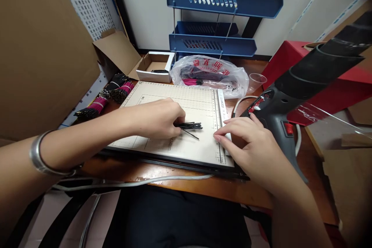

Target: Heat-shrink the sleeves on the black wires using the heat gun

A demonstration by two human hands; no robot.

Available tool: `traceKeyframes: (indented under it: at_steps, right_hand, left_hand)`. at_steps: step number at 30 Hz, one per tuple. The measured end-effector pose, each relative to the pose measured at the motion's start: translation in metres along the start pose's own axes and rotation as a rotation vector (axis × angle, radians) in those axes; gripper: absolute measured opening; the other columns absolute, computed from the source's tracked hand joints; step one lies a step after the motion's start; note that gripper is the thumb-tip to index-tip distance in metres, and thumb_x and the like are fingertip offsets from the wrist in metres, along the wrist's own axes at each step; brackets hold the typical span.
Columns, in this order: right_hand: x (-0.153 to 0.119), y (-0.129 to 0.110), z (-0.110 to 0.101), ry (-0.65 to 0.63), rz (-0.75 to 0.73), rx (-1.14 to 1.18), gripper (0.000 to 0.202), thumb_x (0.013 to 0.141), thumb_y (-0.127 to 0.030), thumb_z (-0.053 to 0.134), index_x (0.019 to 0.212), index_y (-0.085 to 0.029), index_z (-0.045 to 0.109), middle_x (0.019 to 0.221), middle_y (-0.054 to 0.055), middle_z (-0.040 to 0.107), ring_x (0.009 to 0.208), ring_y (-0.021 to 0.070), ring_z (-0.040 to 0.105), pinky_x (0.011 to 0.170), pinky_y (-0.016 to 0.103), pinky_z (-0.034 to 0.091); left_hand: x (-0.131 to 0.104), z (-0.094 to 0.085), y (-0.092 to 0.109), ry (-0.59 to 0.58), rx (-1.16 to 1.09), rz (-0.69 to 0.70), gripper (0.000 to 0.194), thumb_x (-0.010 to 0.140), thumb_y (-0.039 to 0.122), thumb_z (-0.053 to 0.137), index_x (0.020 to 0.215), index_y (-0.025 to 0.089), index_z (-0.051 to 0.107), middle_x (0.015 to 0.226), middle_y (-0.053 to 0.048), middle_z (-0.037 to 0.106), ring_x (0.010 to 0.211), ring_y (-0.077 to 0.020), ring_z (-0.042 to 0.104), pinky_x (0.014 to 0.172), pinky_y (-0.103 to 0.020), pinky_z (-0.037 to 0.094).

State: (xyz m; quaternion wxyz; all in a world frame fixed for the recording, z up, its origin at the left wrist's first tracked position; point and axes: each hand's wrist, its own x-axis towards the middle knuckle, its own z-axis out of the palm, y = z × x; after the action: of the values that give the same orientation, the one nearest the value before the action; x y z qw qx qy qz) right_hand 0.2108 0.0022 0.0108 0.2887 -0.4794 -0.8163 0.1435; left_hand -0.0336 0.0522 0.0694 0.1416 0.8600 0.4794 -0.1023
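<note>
My left hand [162, 119] is closed around one end of a small bunch of thin black strips [192, 126], low over a cream cutting board [151, 147] printed with grid lines. One strip splays out toward me from the bunch. At the board's right edge, my right hand [247, 139] has its thumb and forefinger apart, with nothing seen between them. Its fingertips are beside the white strip [222, 104] along that edge. A silver bangle circles my left wrist.
Pink and black bundles [97, 105] lie at the left. Behind the board are an open carton [154, 71], a plastic bag [209, 73], a clear cup [257, 81] and blue racks [212, 44]. A black heat gun [279, 104] stands right, before a red box [328, 85]. A cable [162, 179] crosses in front.
</note>
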Motion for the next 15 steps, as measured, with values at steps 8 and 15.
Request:
traceKeyframes:
  at_steps: [8,15]
  right_hand:
    - [0.003,0.000,0.002,-0.005,0.010,0.021,0.013,0.094,-0.026,0.063,0.083,-0.028,0.069,0.094,-0.004,0.075,0.099,0.0208,0.066,0.117,0.061,0.023]
    - [0.010,-0.004,0.020,-0.015,-0.012,-0.048,0.030,0.086,-0.035,0.075,0.112,-0.026,0.065,0.103,0.000,0.073,0.104,0.0236,0.065,0.120,0.063,0.021]
  left_hand:
    - [0.000,0.005,-0.006,-0.016,-0.093,-0.011,0.016,0.090,0.029,0.065,0.096,0.023,0.078,0.078,-0.001,0.075,0.064,-0.0158,0.062,0.060,-0.027,0.037]
    - [-0.015,0.033,-0.011,0.148,-0.420,-0.075,0.022,0.089,0.036,0.068,0.104,0.025,0.080,0.088,0.003,0.079,0.075,-0.0155,0.068,0.067,-0.025,0.043]
